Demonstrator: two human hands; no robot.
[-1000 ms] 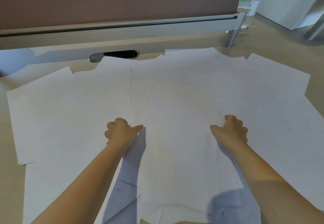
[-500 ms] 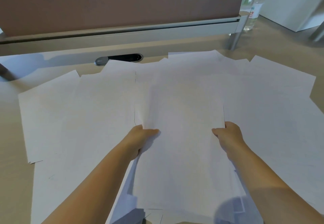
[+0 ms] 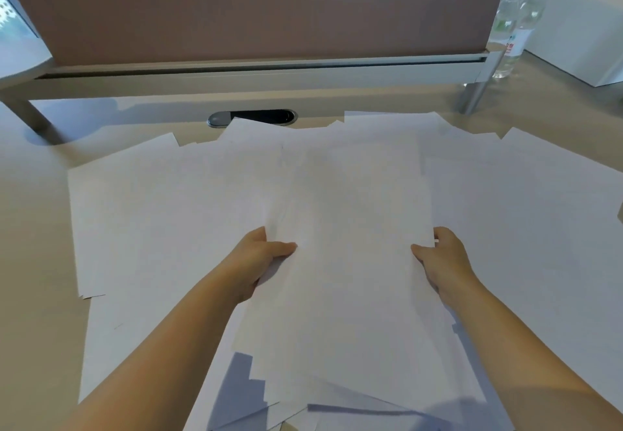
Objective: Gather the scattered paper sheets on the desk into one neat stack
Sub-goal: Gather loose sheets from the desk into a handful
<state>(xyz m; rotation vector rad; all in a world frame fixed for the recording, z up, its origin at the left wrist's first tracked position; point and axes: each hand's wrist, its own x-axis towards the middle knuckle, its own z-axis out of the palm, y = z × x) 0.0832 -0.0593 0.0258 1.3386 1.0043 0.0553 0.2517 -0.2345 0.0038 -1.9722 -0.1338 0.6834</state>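
Head view: one beige desk [image 3: 37, 262], spread with loose white paper sheets [image 3: 161, 221] overlapping left and right (edges merge; exact count cannot be told). One gathered bundle of white sheets [image 3: 357, 262] lies at centre, over the others. Left hand [image 3: 259, 258] grasps its left edge, thumb on top, fingers underneath. Right hand [image 3: 445, 262] grasps its right edge likewise. Behind: one brown partition panel [image 3: 263, 5] on a grey rail, one dark oval cable port [image 3: 253, 117], two clear plastic bottles [image 3: 515, 22], one white box [image 3: 586, 36].
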